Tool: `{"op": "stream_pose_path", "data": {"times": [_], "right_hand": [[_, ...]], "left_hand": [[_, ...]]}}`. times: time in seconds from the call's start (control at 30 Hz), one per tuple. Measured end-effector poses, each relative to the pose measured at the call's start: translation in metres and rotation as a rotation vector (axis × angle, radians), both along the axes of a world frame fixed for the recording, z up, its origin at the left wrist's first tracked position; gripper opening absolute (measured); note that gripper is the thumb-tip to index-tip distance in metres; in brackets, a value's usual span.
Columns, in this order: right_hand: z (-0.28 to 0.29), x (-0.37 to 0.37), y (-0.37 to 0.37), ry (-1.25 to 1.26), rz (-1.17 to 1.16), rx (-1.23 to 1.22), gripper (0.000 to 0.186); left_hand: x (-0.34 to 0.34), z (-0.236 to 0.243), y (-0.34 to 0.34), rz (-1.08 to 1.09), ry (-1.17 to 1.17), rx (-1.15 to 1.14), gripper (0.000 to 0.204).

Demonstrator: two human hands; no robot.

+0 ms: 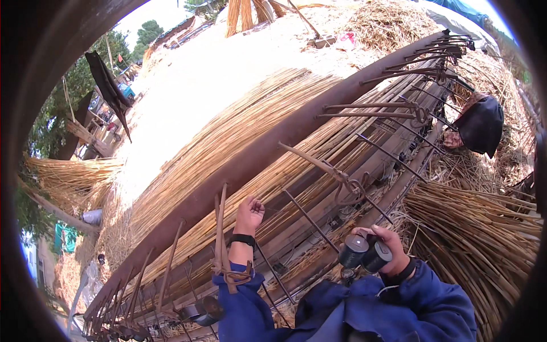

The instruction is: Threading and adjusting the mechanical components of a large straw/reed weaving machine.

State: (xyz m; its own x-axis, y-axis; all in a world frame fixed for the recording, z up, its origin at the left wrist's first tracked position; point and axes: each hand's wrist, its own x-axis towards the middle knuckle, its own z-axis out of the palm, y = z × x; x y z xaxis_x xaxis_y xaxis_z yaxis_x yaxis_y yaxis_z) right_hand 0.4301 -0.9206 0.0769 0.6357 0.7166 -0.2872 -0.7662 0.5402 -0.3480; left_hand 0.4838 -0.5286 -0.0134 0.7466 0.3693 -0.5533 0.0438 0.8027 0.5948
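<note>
Two dark cylindrical spools [354, 249] sit side by side in my right hand [392, 246], with the fingers closed round them in front of my body. My left hand [250, 213] reaches over the loom-like frame with its fingers curled in; whatever they hold is too small to make out. Beneath it lie long tan reeds [239, 137], laid side by side like a mat. A long brown metal pipe [268, 149] crosses above the reeds. Rusty prongs [319, 161] stick out from the pipe, one pair close to my left wrist. More dark spools [202, 312] hang at the lower left.
Dark thin rods [310, 219] slant across the frame in front of me. A thick bundle of reeds [478, 245] lies at the right. Beyond it is a black cloth-like thing [481, 126]. Loose straw [393, 25] is heaped at the back, and another reed bundle [74, 174] lies far left.
</note>
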Motion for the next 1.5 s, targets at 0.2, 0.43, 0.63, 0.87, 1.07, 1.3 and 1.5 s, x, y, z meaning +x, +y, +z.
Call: {"op": "stream_pose_path", "data": {"times": [0.2,0.43,0.63,0.87,1.07,1.3,1.5], "right_hand": [[-0.010,0.004,-0.023,0.081,-0.189,0.204,0.050],[0.004,0.000,-0.023,0.128,-0.375,0.031,0.049],[0.056,-0.043,-0.034,-0.545,0.057,0.582,0.051],[0.044,-0.034,-0.038,-0.449,0.225,0.476,0.035],[0.046,-0.028,0.014,-0.643,0.687,0.062,0.035],[-0.002,-0.042,0.133,-0.421,0.570,-0.128,0.020],[-0.080,0.020,0.217,0.186,0.469,0.571,0.022]], "left_hand": [[-0.007,0.016,-0.007,-0.652,0.309,1.712,0.015],[-0.006,-0.012,-0.016,-0.329,0.070,1.978,0.009],[-0.022,0.005,-0.028,-0.298,0.133,1.978,0.008],[-0.118,0.090,-0.131,-0.888,-0.475,1.541,0.011],[-0.185,0.162,-0.139,-0.959,-0.642,0.574,0.043],[-0.157,0.157,-0.108,-0.219,-0.606,0.108,0.065],[-0.145,0.137,-0.134,-0.213,-0.493,0.172,0.058]]}}
